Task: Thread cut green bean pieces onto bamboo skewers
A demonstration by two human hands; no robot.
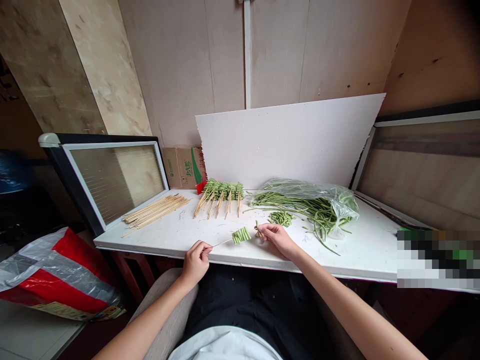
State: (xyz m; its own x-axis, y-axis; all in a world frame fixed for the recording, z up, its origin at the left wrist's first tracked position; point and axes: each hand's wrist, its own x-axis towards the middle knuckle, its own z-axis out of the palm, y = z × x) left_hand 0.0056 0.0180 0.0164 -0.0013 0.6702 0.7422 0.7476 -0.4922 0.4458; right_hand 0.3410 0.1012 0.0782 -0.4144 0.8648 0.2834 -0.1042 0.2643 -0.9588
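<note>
One skewer [224, 242] in left hand [195, 260]; bean piece [257, 228] in right hand [276, 236].

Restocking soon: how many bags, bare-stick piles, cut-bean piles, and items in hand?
Bags: 2, clear bag, red-and-white bag
Bare-stick piles: 1
Cut-bean piles: 1
Held items: 2, skewer in left hand, bean piece in right hand
Total: 6
</note>
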